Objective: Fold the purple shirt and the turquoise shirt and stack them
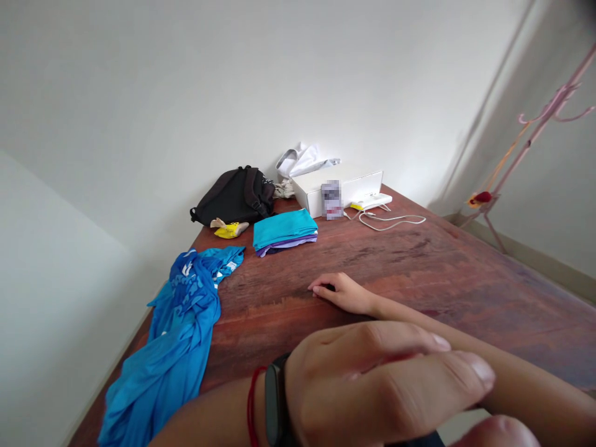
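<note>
My left hand (386,379), with a dark band and a red string at its wrist, is raised close to the camera at the bottom. Its fingers are apart and hold nothing. Beyond it my right hand (343,292) rests on the wooden table (279,310), its fingers loosely bent with a gap at the thumb and nothing seen between them. Past that hand lies a stack of folded cloth (285,230), turquoise on top and purple below. A crumpled blue shirt (181,335) spreads along the table's left side.
A black backpack (233,195) lies at the back left, behind a yellow packet (228,231). At the back stands a white box (310,192) with white cloth (300,159) behind it and a white cable (395,220) beside it. A pink stand (535,139) rises at the right.
</note>
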A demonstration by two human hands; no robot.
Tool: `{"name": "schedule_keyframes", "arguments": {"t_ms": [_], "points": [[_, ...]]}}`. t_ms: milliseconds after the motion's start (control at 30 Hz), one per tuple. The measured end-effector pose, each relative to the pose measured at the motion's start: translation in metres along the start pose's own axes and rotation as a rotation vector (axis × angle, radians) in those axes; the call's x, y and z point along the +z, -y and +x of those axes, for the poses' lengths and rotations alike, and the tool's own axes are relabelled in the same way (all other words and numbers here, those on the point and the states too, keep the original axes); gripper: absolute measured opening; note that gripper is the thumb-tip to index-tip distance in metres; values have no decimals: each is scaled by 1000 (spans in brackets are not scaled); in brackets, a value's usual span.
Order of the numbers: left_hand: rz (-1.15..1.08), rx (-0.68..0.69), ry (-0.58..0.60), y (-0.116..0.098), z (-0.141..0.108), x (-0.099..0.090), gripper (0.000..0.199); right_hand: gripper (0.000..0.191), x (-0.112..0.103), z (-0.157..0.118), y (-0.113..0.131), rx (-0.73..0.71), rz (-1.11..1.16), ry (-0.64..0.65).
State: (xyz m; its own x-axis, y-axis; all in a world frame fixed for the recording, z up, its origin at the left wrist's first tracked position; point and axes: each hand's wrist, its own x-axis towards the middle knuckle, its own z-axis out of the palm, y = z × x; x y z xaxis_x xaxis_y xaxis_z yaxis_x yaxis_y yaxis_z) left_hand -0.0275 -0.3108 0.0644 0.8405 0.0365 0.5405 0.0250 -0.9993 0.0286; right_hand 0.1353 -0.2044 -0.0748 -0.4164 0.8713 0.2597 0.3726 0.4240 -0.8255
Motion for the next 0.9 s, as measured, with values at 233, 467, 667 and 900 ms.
{"name": "schedule_keyframes", "arguments": {"t_ms": [233, 467, 667, 900], "points": [[102, 89, -331, 6, 20, -6, 17, 28, 0, 1, 3, -4, -12, 3], [42, 23, -336, 6, 30, 1, 29, 25, 1, 1, 0, -15, -11, -1], [-32, -75, -53, 21, 30, 12, 42, 22, 1, 2, 0, 50, 3, 14], [107, -178, 279, 90, -23, 10, 28, 16, -1, 0, -2, -71, -18, 26]]}}
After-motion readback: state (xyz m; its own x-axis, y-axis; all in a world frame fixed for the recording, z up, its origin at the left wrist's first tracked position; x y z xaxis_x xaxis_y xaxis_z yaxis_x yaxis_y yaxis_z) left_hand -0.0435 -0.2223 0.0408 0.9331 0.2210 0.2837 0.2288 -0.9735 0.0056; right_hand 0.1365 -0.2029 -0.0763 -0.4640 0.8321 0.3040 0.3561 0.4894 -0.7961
